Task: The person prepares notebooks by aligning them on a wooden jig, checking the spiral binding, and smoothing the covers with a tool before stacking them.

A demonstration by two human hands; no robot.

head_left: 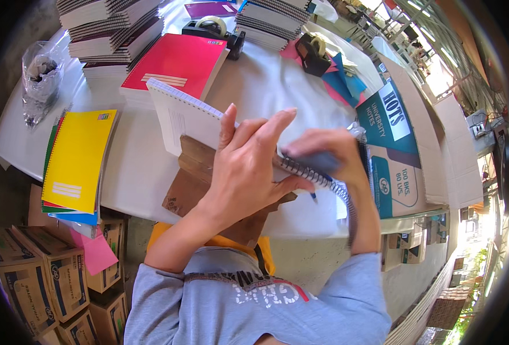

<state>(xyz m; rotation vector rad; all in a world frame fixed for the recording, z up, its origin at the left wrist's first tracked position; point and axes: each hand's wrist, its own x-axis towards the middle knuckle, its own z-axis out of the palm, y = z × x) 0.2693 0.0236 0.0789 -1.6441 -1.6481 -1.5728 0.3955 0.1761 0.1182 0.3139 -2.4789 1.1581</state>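
Splayed L hand (243,164) over the pg. block, back to viewer, fingers apart, thumb just beside the coil; whether the hidden palm presses is unclear. R hand (338,152), motion-blurred, is curled at the coil; what it grasps, if anything, can't be told. Largest first: the white-covered table (257,89) bears all; the open carton (398,175) stands nr. the R forearm, so a wide sweep of that elbow could knock it. Red notebook pile (176,66), beyond the work, sits close behind the pg. block & might be shoved if the block tips back. Yellow notebook (79,161), atop others at far L, appears to overhang the table edge; a bump could slide it off. Pg. block (176,118), w/ lined sheets & a punched edge, leans at the brown wooden stand (194,167), mostly L of the hands; its far end has no visible hold, so sheets could fan & holes misalign. Dark coil (317,173) runs from behind the L hand toward the R forearm, approx. in line w/ the punched edge; its loose length could snag or bend, esp. if the R hand pulls off-axis.
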